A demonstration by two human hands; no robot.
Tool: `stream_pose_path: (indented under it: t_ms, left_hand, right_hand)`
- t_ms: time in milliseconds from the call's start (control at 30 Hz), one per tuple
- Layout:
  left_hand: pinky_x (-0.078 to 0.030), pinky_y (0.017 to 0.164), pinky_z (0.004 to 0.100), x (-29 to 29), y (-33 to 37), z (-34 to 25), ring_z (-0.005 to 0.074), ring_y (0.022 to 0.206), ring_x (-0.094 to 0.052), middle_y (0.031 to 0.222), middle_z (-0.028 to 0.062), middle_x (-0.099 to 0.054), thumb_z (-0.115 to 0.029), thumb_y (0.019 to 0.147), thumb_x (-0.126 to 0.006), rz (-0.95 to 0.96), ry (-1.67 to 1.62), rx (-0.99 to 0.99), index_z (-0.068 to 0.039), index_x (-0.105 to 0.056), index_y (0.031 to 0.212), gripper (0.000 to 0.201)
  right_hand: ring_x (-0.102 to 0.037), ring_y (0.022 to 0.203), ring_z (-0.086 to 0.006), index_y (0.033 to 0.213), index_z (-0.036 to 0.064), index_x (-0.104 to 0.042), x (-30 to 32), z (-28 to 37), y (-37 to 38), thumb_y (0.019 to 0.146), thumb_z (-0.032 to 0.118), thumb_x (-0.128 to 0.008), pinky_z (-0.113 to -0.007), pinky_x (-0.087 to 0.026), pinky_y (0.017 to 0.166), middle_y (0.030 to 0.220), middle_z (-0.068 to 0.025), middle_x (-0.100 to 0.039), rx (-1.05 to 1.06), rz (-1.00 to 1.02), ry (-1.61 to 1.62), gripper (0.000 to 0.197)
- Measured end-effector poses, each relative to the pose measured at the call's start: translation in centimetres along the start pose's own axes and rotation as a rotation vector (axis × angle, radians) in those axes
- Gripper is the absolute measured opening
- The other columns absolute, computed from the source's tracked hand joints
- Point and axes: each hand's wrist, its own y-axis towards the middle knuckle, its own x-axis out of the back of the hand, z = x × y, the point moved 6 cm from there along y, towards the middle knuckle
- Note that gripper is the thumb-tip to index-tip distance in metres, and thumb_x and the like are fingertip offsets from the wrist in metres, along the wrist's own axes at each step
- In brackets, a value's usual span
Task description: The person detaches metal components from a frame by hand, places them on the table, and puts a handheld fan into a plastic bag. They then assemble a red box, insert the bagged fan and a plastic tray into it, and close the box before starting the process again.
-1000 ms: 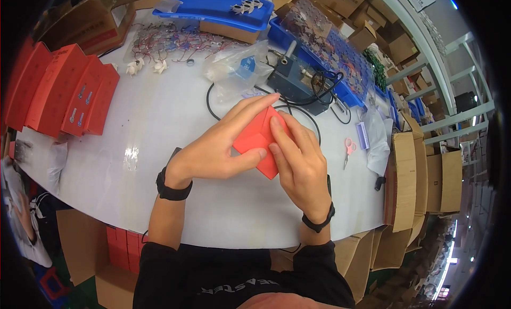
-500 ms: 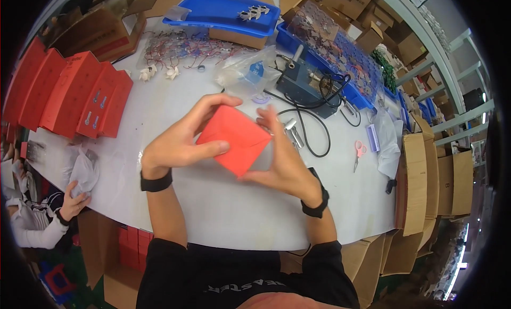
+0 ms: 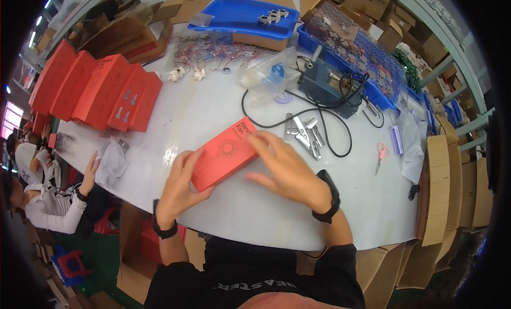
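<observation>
A long red carton (image 3: 223, 155) with a round printed picture on its face lies slanted in front of me, over the white table. My left hand (image 3: 180, 190) is closed around its near left end, thumb on the near side and fingers on the far side. By the far right end is my right hand (image 3: 294, 173), its thumb and fingers spread apart; the fingertips are at the carton's edge, and whether they touch it I cannot tell. Just beyond that hand lie several silver-grey handheld parts (image 3: 306, 133).
Red cartons (image 3: 101, 90) stand in a row at the left. Behind are a blue tray (image 3: 245, 21), wired parts (image 3: 213, 50) and a dark blue machine (image 3: 324, 88) with a black cable. Pink scissors (image 3: 381, 152) lie right. A co-worker's hand (image 3: 89, 173) is at the left edge.
The carton has turned from end-on to lying lengthwise, its printed face showing. My right hand has loosened from around it and spread. The view has shifted left.
</observation>
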Motion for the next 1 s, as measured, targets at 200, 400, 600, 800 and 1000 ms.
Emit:
stream_pose_path:
  t_ms: [200,400,600,800,1000]
  left_hand:
    - [-0.051,0.099,0.0382,1.7,-5.5,3.3,0.0249,0.129,-0.049,0.139,0.0128,-0.048,-0.007,0.066,-0.085,-0.398,-0.307,0.218,-0.006,-0.047,0.137,0.080]
    - [-0.052,0.098,0.0392,13.9,-6.6,1.8,0.0240,0.131,-0.050,0.142,0.0119,-0.050,-0.007,0.072,-0.083,-0.717,0.078,0.169,-0.006,-0.053,0.134,0.069]
    - [-0.051,0.094,0.0376,26.1,-2.1,4.0,0.0260,0.131,-0.051,0.143,0.0117,-0.053,-0.019,0.082,-0.080,-0.893,0.267,0.144,-0.012,-0.065,0.124,0.045]
    - [-0.048,0.096,0.0320,30.2,1.2,10.4,0.0264,0.125,-0.054,0.136,0.0140,-0.056,-0.027,0.088,-0.076,-0.915,1.187,-0.086,-0.009,-0.062,0.127,0.046]
    - [-0.046,0.096,0.0379,30.1,-6.4,19.3,0.0275,0.116,-0.056,0.128,0.0164,-0.056,-0.032,0.090,-0.074,-1.393,0.444,0.142,0.002,-0.049,0.136,0.062]
  right_hand:
    - [-0.059,0.107,-0.0402,0.150,0.0032,-0.033,0.4,-2.1,-1.4,0.084,0.015,-0.076,-0.044,-0.049,0.091,0.129,-0.0231,-0.052,-0.200,0.081,-0.195,0.080]
    - [-0.060,0.102,-0.0389,0.151,0.0032,-0.031,-0.8,-1.4,-1.5,0.085,0.015,-0.075,-0.043,-0.051,0.088,0.122,-0.0217,-0.056,-0.235,0.223,-0.155,0.080]
    - [-0.060,0.101,-0.0381,0.150,0.0027,-0.032,-1.7,-1.7,-1.8,0.086,0.016,-0.074,-0.043,-0.051,0.087,0.121,-0.0213,-0.056,-0.207,0.251,-0.166,0.078]
    - [-0.060,0.101,-0.0381,0.149,0.0025,-0.034,-1.8,-1.8,-1.9,0.087,0.017,-0.073,-0.043,-0.051,0.087,0.122,-0.0214,-0.056,-0.204,0.235,-0.197,0.075]
    - [-0.061,0.102,-0.0381,0.148,0.0021,-0.036,-2.0,-1.5,-1.7,0.087,0.018,-0.072,-0.043,-0.051,0.088,0.124,-0.0215,-0.055,-0.235,0.289,-0.205,0.073]
